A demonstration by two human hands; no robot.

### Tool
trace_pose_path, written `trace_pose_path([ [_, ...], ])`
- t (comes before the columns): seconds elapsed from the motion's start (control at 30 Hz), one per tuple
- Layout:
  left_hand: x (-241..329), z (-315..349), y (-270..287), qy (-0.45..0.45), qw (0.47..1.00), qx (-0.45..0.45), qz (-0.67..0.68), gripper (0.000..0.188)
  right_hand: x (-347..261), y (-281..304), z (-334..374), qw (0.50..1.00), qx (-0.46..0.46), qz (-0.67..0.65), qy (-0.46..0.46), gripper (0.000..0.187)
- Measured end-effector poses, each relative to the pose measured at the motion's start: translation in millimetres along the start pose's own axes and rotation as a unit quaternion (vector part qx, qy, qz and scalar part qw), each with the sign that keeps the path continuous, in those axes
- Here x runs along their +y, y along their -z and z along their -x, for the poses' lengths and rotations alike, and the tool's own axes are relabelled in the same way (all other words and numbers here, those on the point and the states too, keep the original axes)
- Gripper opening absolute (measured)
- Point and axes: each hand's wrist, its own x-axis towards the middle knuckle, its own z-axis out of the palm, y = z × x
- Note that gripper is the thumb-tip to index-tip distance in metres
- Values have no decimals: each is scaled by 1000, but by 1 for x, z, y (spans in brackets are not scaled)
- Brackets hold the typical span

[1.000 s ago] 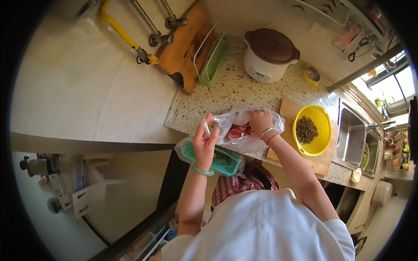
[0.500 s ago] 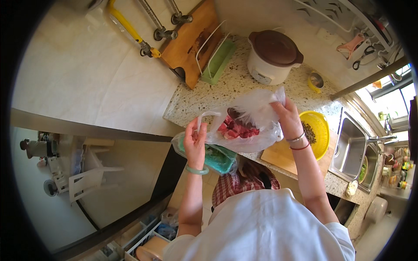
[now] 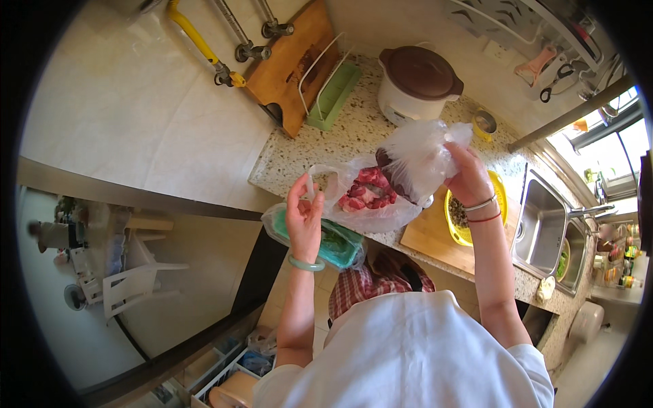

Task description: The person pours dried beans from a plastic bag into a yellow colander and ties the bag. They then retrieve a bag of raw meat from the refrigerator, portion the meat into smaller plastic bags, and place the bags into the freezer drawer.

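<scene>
My left hand [image 3: 304, 219], a green bangle on its wrist, grips a handle loop of a thin white plastic bag [image 3: 382, 221]. Chunks of raw red meat [image 3: 367, 192] show in the bag's mouth. Pinched in my right hand [image 3: 471, 178] is the gathered top of a crumpled clear plastic bag [image 3: 420, 153]. Its lower part reaches down beside the meat, with something dark red against it; whether the two bags are separate is hard to tell. Below the meat, beside my left wrist, is a teal package in clear plastic [image 3: 341, 245].
A slow cooker [image 3: 418, 81] with a brown lid stands at the back of the speckled counter [image 3: 286, 160]. To the right are a yellow basket [image 3: 502, 204] of small dark bits on a wooden board [image 3: 435, 248], then a steel sink [image 3: 544, 217]. A green rack [image 3: 335, 102] stands back left.
My right hand has moved right, drawing the crumpled plastic up and away from the meat, which shows more openly. My left hand stays nearly in place on the bag handle.
</scene>
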Motion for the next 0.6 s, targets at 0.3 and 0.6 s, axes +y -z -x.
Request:
trace_pose_path([
  [0.3,-8,4,2,-22,999,-16,-37,45,-20,8,-5,987,-7,105,124,22],
  [0.6,20,19,12,-47,999,9,-15,48,-24,14,-42,948,39,284,142,30],
])
